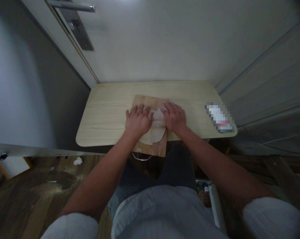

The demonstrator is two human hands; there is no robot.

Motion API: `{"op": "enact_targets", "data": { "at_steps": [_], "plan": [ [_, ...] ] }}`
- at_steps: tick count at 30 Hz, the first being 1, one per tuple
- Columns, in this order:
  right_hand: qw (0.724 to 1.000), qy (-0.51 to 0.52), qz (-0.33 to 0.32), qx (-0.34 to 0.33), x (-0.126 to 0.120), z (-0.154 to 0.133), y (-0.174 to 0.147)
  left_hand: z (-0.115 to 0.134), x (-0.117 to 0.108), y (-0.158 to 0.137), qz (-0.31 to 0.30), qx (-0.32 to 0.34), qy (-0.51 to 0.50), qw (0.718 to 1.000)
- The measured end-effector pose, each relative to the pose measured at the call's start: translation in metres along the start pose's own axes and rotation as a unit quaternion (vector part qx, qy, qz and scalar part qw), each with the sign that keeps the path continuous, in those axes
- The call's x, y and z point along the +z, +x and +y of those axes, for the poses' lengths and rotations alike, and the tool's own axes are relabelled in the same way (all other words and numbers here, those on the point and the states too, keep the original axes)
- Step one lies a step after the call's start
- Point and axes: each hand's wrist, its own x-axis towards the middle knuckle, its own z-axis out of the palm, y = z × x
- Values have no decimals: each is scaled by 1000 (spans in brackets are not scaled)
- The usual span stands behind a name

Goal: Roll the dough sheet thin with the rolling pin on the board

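Note:
A thin pale sheet that looks like dough (pixel 153 135) lies on a wooden cutting board (pixel 159 149), with a folded or rolled band across its upper part. My left hand (pixel 139 121) rests on the board's left side, fingers spread and thumb against the sheet's edge. On the other side, my right hand (pixel 175 117) has its fingers curled and pressed together over the right end of the band. Both hands cover the ends of the band, so its full length is hidden.
The board lies on a light wooden table (pixel 105 109) and juts past its near edge. A pixelated phone-like object (pixel 219 117) lies at the table's right. Behind stands a white door with a metal handle (pixel 75 7). A crumpled white scrap (pixel 77 161) is on the floor.

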Motion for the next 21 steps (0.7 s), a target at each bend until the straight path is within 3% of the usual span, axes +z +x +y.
{"op": "enact_targets", "data": {
  "at_steps": [13,21],
  "plan": [
    [1000,15,-1,21,-4,-3,23,-6,4,24,18,-4,-36,999],
    [1000,-7,3,7,-6,-7,20,-8,4,32,22,-8,-42,999]
  ]
}}
